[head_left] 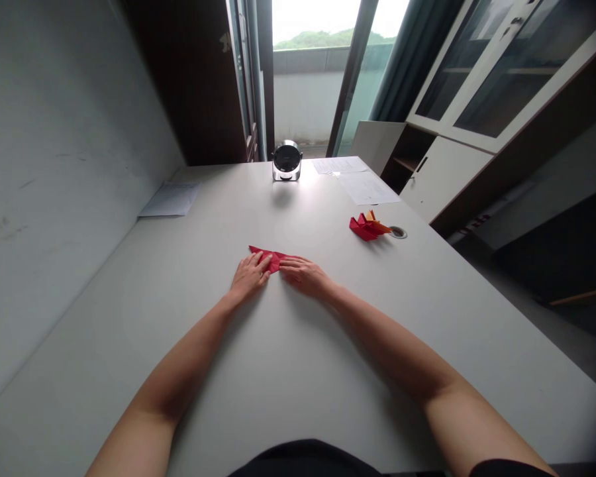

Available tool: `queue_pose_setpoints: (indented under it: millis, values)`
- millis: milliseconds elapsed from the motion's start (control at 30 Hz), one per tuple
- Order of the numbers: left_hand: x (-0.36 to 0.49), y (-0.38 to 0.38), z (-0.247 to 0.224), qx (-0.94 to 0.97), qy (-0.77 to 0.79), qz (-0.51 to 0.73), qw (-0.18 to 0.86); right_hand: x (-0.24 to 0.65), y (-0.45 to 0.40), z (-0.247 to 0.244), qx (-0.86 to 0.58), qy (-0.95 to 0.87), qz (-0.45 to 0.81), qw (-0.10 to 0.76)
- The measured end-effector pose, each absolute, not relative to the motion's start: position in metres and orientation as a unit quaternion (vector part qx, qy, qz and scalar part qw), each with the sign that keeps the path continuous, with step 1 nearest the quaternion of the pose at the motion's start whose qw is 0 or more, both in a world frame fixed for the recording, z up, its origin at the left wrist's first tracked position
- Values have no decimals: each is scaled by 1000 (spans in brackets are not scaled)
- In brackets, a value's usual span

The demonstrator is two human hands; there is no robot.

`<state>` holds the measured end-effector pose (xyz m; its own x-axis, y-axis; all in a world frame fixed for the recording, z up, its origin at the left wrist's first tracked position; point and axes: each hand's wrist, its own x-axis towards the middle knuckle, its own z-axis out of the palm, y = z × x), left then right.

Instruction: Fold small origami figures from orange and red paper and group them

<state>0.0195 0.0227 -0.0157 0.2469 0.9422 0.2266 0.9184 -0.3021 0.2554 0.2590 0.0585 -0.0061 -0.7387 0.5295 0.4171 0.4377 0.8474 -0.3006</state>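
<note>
A folded piece of red paper (275,264) lies on the white table, with a pointed corner sticking out to the upper left. My left hand (249,273) rests on its left part, fingers spread and pressing down. On the right part lies my right hand (304,274), palm down with the fingers stretched out flat over the paper. Both hands cover much of the sheet, so its full shape is hidden.
Red and orange folded paper figures (368,226) stand to the right, beside a round cable hole (398,232). A round black device on a silver stand (287,160) is at the back. Printed sheets (367,187) lie back right, another paper stack (171,200) by the left wall.
</note>
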Motion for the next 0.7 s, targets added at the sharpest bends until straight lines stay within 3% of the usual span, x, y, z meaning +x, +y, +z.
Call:
queue_pose_setpoints:
  millis: [433, 567, 700]
  values:
    - [20, 23, -13, 792, 588, 159, 37, 270, 63, 4, -450, -854, 7, 260]
    - [21, 22, -11, 792, 590, 159, 26, 266, 59, 2, -396, -870, 14, 294]
    - [21, 21, -10, 789, 592, 164, 12, 257, 53, -4, -287, -922, 49, 255]
